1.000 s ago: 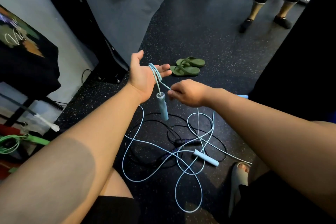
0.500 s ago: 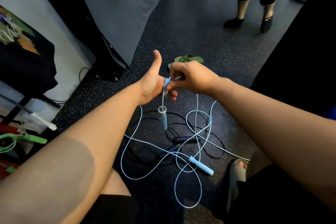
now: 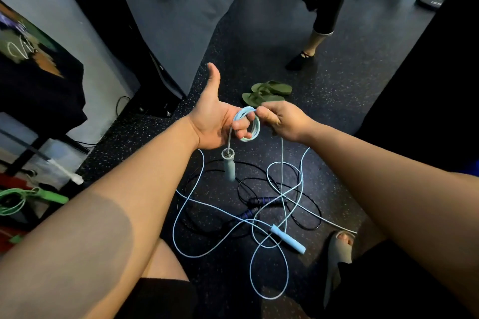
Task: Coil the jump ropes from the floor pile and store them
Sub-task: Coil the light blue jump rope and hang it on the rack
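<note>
One blue rope (image 3: 257,125), wound round left hand (image 3: 215,122)

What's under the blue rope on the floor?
A black rope with dark handles lies beneath the floor loops of the blue rope. Whatever runs behind the left forearm is hidden.

Dark speckled floor (image 3: 350,101), blue rope (image 3: 249,219) in loose loops at its middle, blue handle (image 3: 288,239) lying among them, black rope (image 3: 260,201) tangled underneath, green flip-flops (image 3: 264,92) farther out.

Pale blue rope (image 3: 259,220), olive sandals (image 3: 267,92), speckled black floor (image 3: 350,90), seemingly dark-purple handles (image 3: 259,204)
</note>
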Available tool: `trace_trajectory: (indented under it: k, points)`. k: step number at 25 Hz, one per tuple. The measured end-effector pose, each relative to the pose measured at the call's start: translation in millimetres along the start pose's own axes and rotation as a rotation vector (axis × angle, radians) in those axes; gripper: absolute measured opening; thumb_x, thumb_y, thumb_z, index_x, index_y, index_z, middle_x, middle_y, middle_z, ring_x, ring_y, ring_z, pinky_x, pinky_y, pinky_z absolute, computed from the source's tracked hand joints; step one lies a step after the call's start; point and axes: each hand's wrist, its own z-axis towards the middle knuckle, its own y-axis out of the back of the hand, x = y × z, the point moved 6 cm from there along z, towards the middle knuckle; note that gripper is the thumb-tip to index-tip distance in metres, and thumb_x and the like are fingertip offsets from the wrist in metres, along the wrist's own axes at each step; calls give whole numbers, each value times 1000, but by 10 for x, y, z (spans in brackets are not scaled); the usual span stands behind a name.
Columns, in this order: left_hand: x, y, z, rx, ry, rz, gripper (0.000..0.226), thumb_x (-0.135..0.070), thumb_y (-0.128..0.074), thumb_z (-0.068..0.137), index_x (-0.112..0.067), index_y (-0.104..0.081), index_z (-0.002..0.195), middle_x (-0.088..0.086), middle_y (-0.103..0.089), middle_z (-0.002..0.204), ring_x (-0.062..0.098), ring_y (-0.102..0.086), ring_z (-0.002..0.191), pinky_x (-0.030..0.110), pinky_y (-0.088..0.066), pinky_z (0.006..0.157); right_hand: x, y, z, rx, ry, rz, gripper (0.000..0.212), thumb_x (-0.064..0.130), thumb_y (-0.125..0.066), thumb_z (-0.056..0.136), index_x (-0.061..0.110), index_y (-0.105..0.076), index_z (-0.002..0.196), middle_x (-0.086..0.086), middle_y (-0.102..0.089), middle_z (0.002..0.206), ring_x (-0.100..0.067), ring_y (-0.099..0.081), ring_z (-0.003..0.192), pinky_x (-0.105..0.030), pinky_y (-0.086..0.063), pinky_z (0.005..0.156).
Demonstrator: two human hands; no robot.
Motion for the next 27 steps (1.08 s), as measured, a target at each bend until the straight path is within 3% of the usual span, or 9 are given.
trace_trajectory:
  k: [4, 7, 10, 14, 19, 21, 23, 25, 27]
  points:
    - [-80, 76, -20, -21, -127, -252, 120, -107, -8, 54, -3, -58, 88, 6, -53, 63, 24, -50, 68, 30, -45, 81, -153, -206, -45, 37, -214, 309, 53, 61, -36, 98, 17, -52, 74, 0, -47, 63, -20, -45, 56, -37, -47, 57]
    - [-165, 152, -31, -40, -268, -479, 117, -106, -24, 56, -2, -55, 99, 9, -63, 82, 22, -60, 79, 31, -50, 88, -208, -328, -91, 62, -342, 364, 48, 52, -38, 102, 11, -54, 84, -10, -54, 65, -24, -53, 60, -33, -46, 61]
    - [-282, 299, -79, -164, -442, -580, 108, -102, -27, 63, -4, -55, 97, 18, -69, 98, 32, -70, 92, 39, -52, 98, -311, -488, -227, 290, -421, 188, 37, 36, -39, 106, 6, -58, 94, -13, -64, 74, -24, -59, 68, -25, -47, 60]
    - [-329, 372, -123, -280, -537, -608, 117, -97, -28, 72, 3, -38, 131, 28, -70, 111, 41, -66, 115, 50, -43, 111, -233, -532, -291, 441, -330, -121, 33, 32, -38, 106, 12, -62, 93, -3, -63, 71, -15, -57, 61, -22, -44, 57]
    - [-294, 505, -79, -477, -492, -434, 122, -93, -16, 78, 3, -16, 153, 19, -77, 91, 39, -60, 124, 50, -30, 119, 210, -486, -220, 449, -46, -383, 38, 34, -38, 106, 13, -69, 100, -2, -67, 92, -18, -60, 83, -30, -45, 75]
    - [-217, 541, -26, -597, -388, -185, 122, -93, -6, 76, -1, -17, 155, 21, -75, 107, 33, -66, 116, 40, -39, 109, 386, -392, -180, 352, 69, -428, 39, 36, -39, 105, 14, -69, 96, -5, -71, 93, -22, -63, 85, -33, -47, 79]
    - [-77, 506, 48, -595, -253, 60, 123, -91, 0, 77, 3, -29, 149, 25, -69, 119, 29, -71, 107, 26, -46, 84, 528, -260, -125, 221, 185, -441, 36, 36, -43, 104, 12, -67, 94, -8, -71, 85, -25, -64, 78, -34, -45, 70]
    - [44, 361, 102, -450, -135, 263, 128, -94, 3, 72, 6, -53, 129, 24, -70, 108, 29, -69, 101, 25, -49, 81, 594, -109, -68, 99, 262, -437, 32, 38, -48, 101, 14, -66, 89, -5, -68, 77, -24, -61, 70, -35, -44, 63]
    - [101, 196, 92, -297, -83, 392, 119, -89, 11, 75, -8, -71, 102, 20, -67, 92, 33, -65, 96, 23, -51, 84, 554, 54, -4, 0, 249, -412, 31, 44, -53, 97, 18, -65, 85, 1, -64, 71, -20, -59, 66, -37, -47, 62]
